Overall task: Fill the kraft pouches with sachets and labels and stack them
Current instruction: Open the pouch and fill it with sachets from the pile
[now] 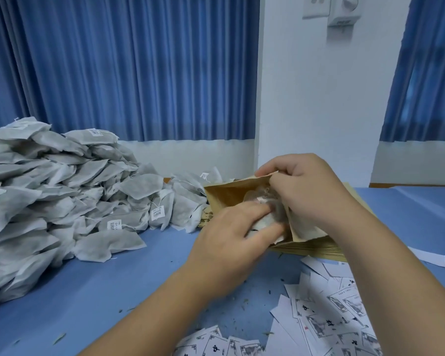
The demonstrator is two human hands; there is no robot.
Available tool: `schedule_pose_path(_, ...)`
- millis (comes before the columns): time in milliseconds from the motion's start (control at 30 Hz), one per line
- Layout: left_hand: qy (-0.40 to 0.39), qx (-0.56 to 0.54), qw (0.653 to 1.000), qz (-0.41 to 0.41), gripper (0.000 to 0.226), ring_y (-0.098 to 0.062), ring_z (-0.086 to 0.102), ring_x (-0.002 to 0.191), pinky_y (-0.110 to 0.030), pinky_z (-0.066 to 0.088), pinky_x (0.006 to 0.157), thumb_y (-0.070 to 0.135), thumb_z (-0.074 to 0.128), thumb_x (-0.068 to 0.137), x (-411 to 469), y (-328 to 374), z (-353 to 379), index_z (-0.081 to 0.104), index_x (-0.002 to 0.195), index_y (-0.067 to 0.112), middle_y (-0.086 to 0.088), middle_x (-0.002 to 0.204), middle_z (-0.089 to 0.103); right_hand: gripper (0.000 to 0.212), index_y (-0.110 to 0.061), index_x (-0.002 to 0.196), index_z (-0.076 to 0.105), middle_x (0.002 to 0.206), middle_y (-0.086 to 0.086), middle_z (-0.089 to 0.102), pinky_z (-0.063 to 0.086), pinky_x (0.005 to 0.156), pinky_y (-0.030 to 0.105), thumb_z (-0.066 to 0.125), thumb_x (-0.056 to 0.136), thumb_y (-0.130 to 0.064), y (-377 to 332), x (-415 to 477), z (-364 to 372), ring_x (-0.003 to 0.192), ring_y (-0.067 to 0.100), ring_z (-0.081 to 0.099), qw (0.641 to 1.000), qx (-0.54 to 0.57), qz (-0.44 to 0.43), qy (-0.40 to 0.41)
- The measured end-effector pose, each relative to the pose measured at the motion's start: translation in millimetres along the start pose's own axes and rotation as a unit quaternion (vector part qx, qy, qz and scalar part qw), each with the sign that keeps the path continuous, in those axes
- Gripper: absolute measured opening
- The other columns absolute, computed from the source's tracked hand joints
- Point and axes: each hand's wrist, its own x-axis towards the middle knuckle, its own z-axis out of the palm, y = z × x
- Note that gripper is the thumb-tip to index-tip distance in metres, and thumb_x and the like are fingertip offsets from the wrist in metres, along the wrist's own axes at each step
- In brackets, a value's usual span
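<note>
Blue pleated curtains (139, 73) hang behind, another (427, 73) at far right, with a white pillar (319, 98) between. High on the pillar sit a socket plate (316, 6) and a dial control (346, 9). Green leaf scraps (59, 337) speckle the blue table cover (100, 291).

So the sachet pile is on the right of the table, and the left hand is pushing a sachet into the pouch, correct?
No: the head view shows the sachet pile on the left of the table. The left hand is pushing a sachet into the pouch.
</note>
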Motion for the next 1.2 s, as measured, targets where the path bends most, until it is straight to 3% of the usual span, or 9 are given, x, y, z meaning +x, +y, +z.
schedule_pose_path(233, -0.101, 0.022, 0.993, -0.058, 0.041, -0.034, 0.055, 0.083, -0.039, 0.047, 0.058, 0.005, 0.068, 0.063, 18, 9, -11, 0.063, 0.104, 0.008, -0.014, 0.102, 0.060, 0.037, -0.033, 0.081, 0.073, 0.087, 0.008, 0.070, 0.053, 0.080, 0.037, 0.049, 0.083, -0.005, -16, -7, 0, 0.083, 0.023, 0.064, 0.996, 0.078, -0.038, -0.034)
schedule_pose_path(367, -0.159, 0.049, 0.981, -0.097, 0.055, -0.029, 0.055, 0.089, -0.030, 0.037, 0.062, 0.022, 0.071, 0.063, 20, 9, -11, 0.052, 0.115, 0.016, -0.005, 0.107, 0.057, 0.037, -0.032, 0.079, 0.073, 0.078, 0.016, 0.064, 0.043, 0.058, 0.018, 0.049, 0.081, -0.004, -19, -7, -1, 0.063, 0.015, 0.053, 0.995, 0.067, -0.056, -0.037)
schedule_pose_path(467, -0.175, 0.058, 0.978, -0.099, 0.061, -0.026, 0.050, 0.100, -0.030, 0.034, 0.069, 0.028, 0.065, 0.065, 12, 4, -7, 0.038, 0.120, 0.021, -0.003, 0.118, 0.051, 0.035, -0.033, 0.079, 0.071, 0.050, -0.004, 0.050, 0.038, 0.052, 0.013, 0.049, 0.081, -0.005, -19, -8, 7, 0.052, 0.007, 0.045, 0.996, 0.031, -0.073, -0.039)
schedule_pose_path(567, -0.187, 0.071, 0.972, -0.121, 0.063, -0.027, 0.046, 0.109, -0.036, 0.039, 0.078, 0.025, 0.065, 0.071, 10, -3, -3, 0.041, 0.129, 0.017, -0.006, 0.126, 0.047, 0.033, -0.034, 0.082, 0.067, 0.048, -0.020, 0.049, 0.037, 0.049, 0.013, 0.048, 0.080, -0.006, -15, -8, 18, 0.051, 0.002, 0.046, 0.996, -0.051, -0.079, -0.012)
schedule_pose_path(767, -0.007, 0.074, 0.992, -0.106, 0.027, -0.031, 0.055, 0.070, -0.038, 0.042, 0.057, 0.000, 0.074, 0.058, 5, -12, -10, 0.065, 0.084, 0.005, -0.011, 0.088, 0.062, 0.030, -0.032, 0.090, 0.066, 0.054, -0.018, 0.052, 0.029, 0.050, 0.021, 0.048, 0.080, -0.010, -4, -5, 25, 0.053, 0.003, 0.047, 0.991, -0.114, -0.040, 0.059)
schedule_pose_path(833, 0.036, 0.078, 0.994, -0.062, 0.010, -0.029, 0.052, 0.063, -0.037, 0.040, 0.053, -0.005, 0.065, 0.070, 2, -12, -7, 0.064, 0.075, 0.004, -0.011, 0.079, 0.062, 0.031, -0.032, 0.088, 0.066, 0.056, -0.029, 0.051, 0.027, 0.049, 0.018, 0.048, 0.079, -0.009, -5, -5, 25, 0.057, -0.002, 0.048, 0.991, -0.113, -0.043, 0.061)
schedule_pose_path(900, 0.063, 0.074, 0.994, -0.043, 0.020, -0.029, 0.046, 0.057, -0.036, 0.037, 0.048, -0.006, 0.049, 0.080, 0, -13, -2, 0.059, 0.066, 0.003, -0.012, 0.069, 0.058, 0.032, -0.031, 0.087, 0.067, 0.056, -0.031, 0.051, 0.027, 0.047, 0.014, 0.047, 0.079, -0.008, -7, -7, 25, 0.058, -0.004, 0.048, 0.991, -0.113, -0.054, 0.050)
schedule_pose_path(1033, 0.030, 0.063, 0.997, -0.040, 0.015, -0.029, 0.044, 0.051, -0.034, 0.034, 0.044, -0.010, 0.067, 0.065, 0, -15, -1, 0.060, 0.063, 0.003, -0.012, 0.061, 0.050, 0.034, -0.033, 0.087, 0.068, 0.056, -0.028, 0.052, 0.045, 0.050, 0.021, 0.046, 0.080, -0.007, -10, -10, 30, 0.053, 0.002, 0.050, 0.996, -0.062, -0.061, 0.008)
schedule_pose_path(1200, -0.101, 0.034, 0.993, -0.042, 0.032, -0.030, 0.053, 0.053, -0.024, 0.034, 0.047, -0.008, 0.076, 0.040, 9, -14, -10, 0.064, 0.067, 0.003, -0.012, 0.060, 0.058, 0.041, -0.043, 0.077, 0.060, 0.053, -0.027, 0.052, 0.037, 0.053, 0.008, 0.048, 0.082, -0.004, -14, -12, 33, 0.057, -0.003, 0.050, 0.995, -0.036, -0.091, -0.023)
